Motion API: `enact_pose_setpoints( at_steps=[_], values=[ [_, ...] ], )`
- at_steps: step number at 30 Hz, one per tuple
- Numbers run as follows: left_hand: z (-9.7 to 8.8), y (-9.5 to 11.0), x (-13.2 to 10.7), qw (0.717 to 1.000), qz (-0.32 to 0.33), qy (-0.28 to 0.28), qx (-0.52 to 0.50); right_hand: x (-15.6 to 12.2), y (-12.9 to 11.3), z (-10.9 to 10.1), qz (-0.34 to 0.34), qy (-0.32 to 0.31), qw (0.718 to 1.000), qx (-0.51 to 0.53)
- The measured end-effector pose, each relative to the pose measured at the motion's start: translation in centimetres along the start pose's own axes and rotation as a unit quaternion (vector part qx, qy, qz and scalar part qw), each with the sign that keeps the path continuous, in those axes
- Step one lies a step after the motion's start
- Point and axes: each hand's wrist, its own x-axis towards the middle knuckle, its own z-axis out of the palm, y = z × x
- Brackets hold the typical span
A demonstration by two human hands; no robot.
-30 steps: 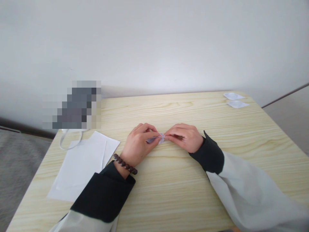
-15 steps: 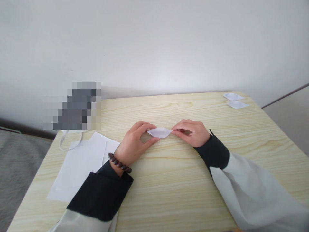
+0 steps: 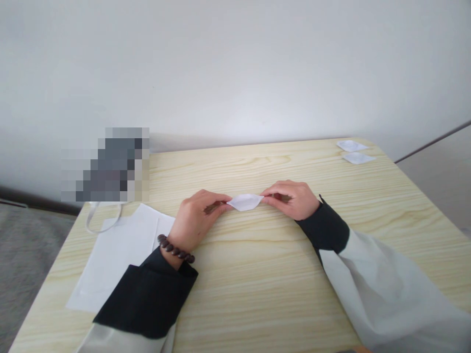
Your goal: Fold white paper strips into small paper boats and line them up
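Note:
Between my two hands is a small folded white paper boat (image 3: 246, 202), pointed at both ends and hexagonal in outline. My left hand (image 3: 198, 215), with a dark beaded bracelet at the wrist, pinches its left tip between thumb and fingers. At the right tip, my right hand (image 3: 290, 198) has its thumb and index finger closed on the paper. Two similar folded paper pieces, an upper one (image 3: 352, 145) and a lower one (image 3: 358, 158), lie at the far right of the table.
White paper sheets (image 3: 117, 260) lie on the wooden table (image 3: 257, 284) to the left, partly under my left forearm. Behind them is a blurred-out dark object (image 3: 112, 166) with a white loop (image 3: 88, 223) below it. A white wall (image 3: 257, 73) borders the table's back edge.
My left thumb and fingers have drawn from the paper's sides to its left tip and closed there. My right hand keeps its pinch. The view has shifted slightly.

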Motion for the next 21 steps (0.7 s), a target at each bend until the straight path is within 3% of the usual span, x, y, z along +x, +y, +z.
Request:
enact_pose_setpoints(
  at_steps=[7, 13, 17, 21],
  values=[
    [0.0, 0.3, 0.0, 1.0, 0.024, -0.001, -0.019, 0.1, -0.7, 0.5, 0.0, -0.002, 1.0, -0.003],
    [0.3, 0.0, 0.0, 1.0, 0.003, 0.014, 0.003, 0.1, -0.7, 0.3, 0.024, 0.015, 0.999, 0.026],
    [0.3, -0.3, 0.1, 0.998, 0.014, 0.018, 0.052, -0.2, 0.7, -0.5, 0.095, 0.079, 0.992, 0.011],
    [0.2, -0.1, 0.3, 0.995, 0.048, 0.011, 0.085, -1.3, 3.0, -2.2, 0.201, 0.159, 0.965, -0.049]
  ],
)
